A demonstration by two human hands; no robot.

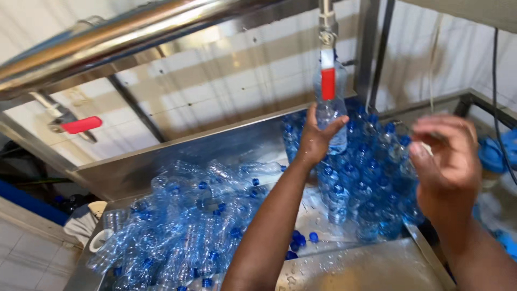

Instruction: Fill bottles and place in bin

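White-tiled washroom, wet steel bench [366, 269]. Left hand [315, 137] grips clear plastic bottle [331, 116] raised under red-handled tap [327, 70]. Right hand [447, 159] loosely curled, empty, blurred. Blue-capped bottle heap [188, 226] lies below and beside left hand; most apparently unhandled, work looks early.

Steel trough [371, 269] under heaped clear bottles [188, 226]

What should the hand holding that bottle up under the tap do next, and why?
Probably keep the left hand steady: it holds the clear bottle right under the red-handled tap, while the right hand hovers empty beside it.
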